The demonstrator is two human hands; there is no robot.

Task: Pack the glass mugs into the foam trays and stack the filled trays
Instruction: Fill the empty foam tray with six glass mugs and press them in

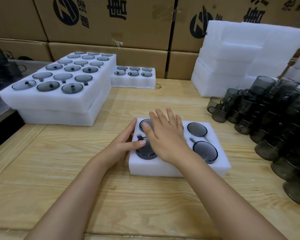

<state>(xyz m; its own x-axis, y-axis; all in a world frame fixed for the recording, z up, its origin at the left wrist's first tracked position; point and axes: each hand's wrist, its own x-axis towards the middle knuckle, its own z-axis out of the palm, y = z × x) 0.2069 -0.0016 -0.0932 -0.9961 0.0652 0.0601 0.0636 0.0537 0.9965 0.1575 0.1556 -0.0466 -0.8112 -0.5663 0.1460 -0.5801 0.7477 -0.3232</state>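
Observation:
A white foam tray [163,168] lies on the wooden table in front of me, its pockets holding smoky grey glass mugs [205,151] set bottom up. My right hand [164,135] lies flat and spread over the tray's middle mugs, fingers straight. At the tray's left edge is my left hand [126,142], thumb and fingers resting loosely against the foam and the near left mug [145,152]. The middle pockets are hidden under my right hand.
Stacked filled foam trays [59,101] stand at the left, one more filled tray [133,80] behind them. Empty foam trays [241,58] lean at the back right. Stacked loose grey mugs [270,118] crowd the right edge. Cardboard boxes [111,23] wall the back.

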